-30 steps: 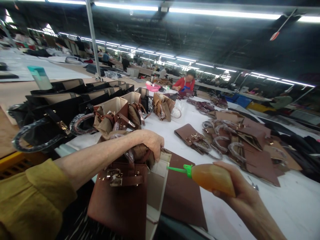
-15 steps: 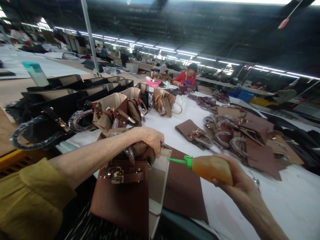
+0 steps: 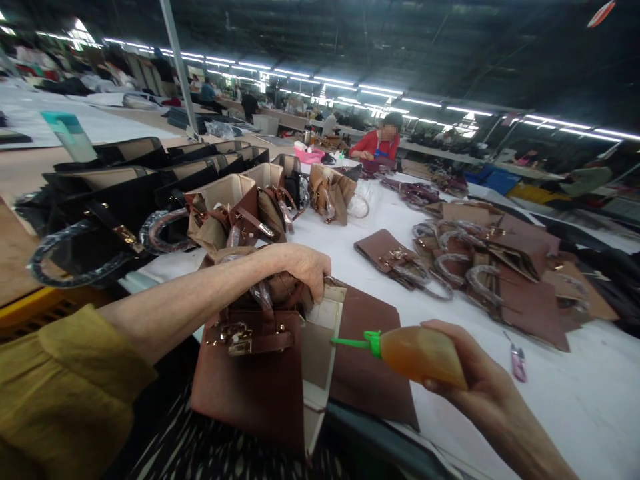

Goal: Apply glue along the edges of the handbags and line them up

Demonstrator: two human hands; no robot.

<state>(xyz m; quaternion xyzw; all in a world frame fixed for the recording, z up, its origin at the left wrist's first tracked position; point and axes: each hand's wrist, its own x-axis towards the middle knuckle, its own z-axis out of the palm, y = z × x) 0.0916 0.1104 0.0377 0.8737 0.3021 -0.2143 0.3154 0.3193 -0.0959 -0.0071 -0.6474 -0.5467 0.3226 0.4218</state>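
My left hand grips the top edge of a brown leather handbag that stands upright at the near table edge, its pale side panel turned toward the right. My right hand is wrapped round an amber glue bottle with a green nozzle. The nozzle tip touches or nearly touches the pale side panel. A flat brown leather piece lies on the white table under the bottle.
Rows of black handbags and tan and brown handbags stand at the left. Flat brown bag parts with wrapped handles are piled at the right. A small pink tool lies near my right wrist. A person in red works far off.
The nozzle tip has moved down the bag's pale side panel. The view has tilted down slightly. My left hand keeps its grip on the bag's top.
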